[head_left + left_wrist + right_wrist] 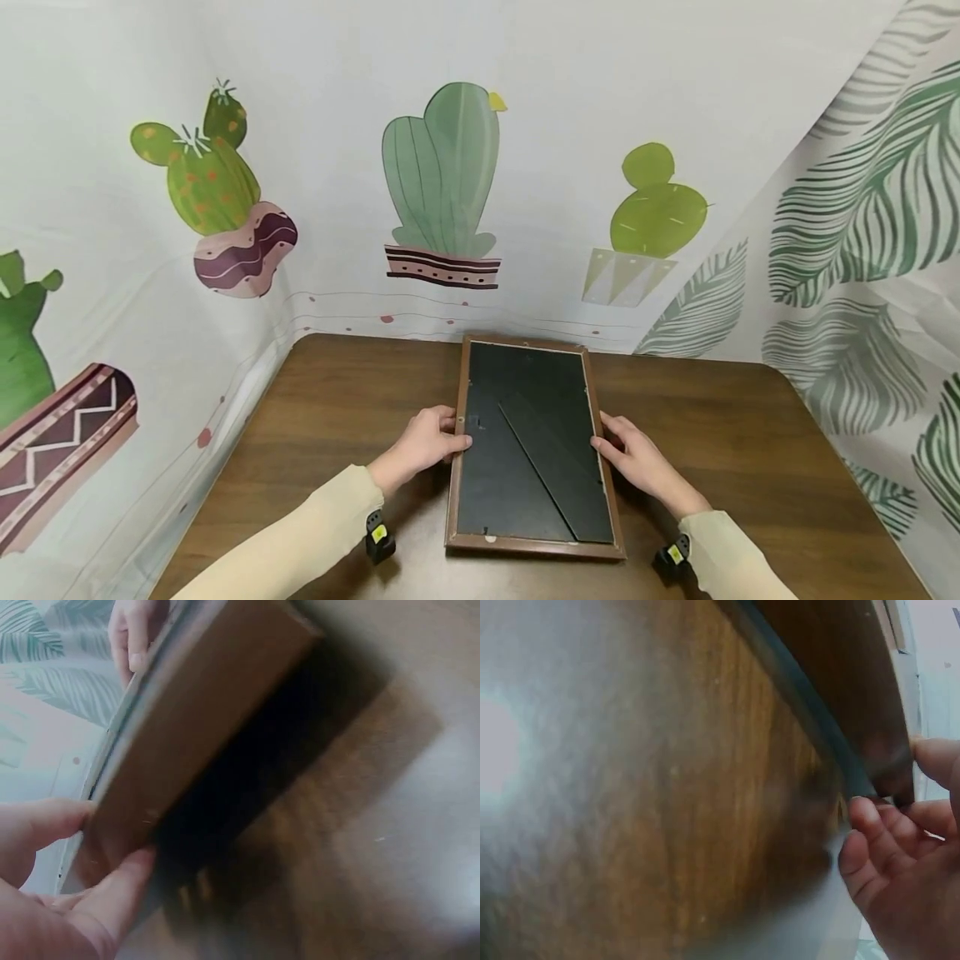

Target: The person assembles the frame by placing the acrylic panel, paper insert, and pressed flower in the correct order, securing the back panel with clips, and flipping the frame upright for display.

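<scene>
Both hands hold a picture frame (517, 483) with a brown wooden border and a black backing that faces up. A slanted stand flap (558, 458) lies flat against the backing. My left hand (423, 440) grips the left side, thumb on the top face and fingers beneath. On the opposite side my right hand (641, 458) pinches the border the same way. In the left wrist view the frame's wooden side (187, 705) stands over a dark gap above the table. The right wrist view shows fingertips (866, 814) curled under the frame's edge (855, 675). The frame's front is hidden.
A dark brown wooden table (360, 375) with rounded back corners lies under the frame. Behind it hangs a white cloth (555, 167) printed with cacti and leaves. Small black devices (380, 540) are strapped at both wrists, below light sleeves (300, 533).
</scene>
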Demonstrator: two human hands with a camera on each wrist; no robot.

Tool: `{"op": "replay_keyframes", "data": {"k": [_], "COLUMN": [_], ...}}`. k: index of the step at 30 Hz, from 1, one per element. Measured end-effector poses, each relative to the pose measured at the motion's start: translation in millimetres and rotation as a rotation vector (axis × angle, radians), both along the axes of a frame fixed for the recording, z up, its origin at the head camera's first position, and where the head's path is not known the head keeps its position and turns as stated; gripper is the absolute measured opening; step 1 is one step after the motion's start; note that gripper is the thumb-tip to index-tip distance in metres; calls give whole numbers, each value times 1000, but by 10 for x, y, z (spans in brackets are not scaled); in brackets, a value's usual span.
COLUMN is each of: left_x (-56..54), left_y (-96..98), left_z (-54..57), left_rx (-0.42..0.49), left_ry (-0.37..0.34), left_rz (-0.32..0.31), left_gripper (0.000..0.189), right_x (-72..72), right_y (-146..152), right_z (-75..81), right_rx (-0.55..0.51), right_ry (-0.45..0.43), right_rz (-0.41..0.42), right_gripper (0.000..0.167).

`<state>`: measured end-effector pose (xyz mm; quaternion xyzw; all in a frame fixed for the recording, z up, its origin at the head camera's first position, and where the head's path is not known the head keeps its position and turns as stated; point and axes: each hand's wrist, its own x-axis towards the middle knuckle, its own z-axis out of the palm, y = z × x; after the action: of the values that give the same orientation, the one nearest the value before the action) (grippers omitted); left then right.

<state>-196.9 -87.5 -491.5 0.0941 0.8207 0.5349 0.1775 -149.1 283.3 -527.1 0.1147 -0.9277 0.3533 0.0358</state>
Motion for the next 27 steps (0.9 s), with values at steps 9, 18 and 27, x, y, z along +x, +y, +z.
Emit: {"op": "replay_keyframes", "data": {"k": [9, 18, 27], "left_x": [-69, -41, -6], "left_y": [-27, -89, -103], "left_z": [123, 205, 268], "left_rx": [131, 115, 116], "left_ry": [-71, 0, 83], "left_rz": [87, 125, 143], "left_gripper": [49, 55, 57], "right_x": [-34, -1, 89], "right_y": [-88, -345, -580], "right_z": [266, 446, 542], "right_rx": [-41, 49, 17], "right_ry": [61, 406, 273], "right_rz": [-85, -75, 50], "right_gripper": [57, 28, 12]}}
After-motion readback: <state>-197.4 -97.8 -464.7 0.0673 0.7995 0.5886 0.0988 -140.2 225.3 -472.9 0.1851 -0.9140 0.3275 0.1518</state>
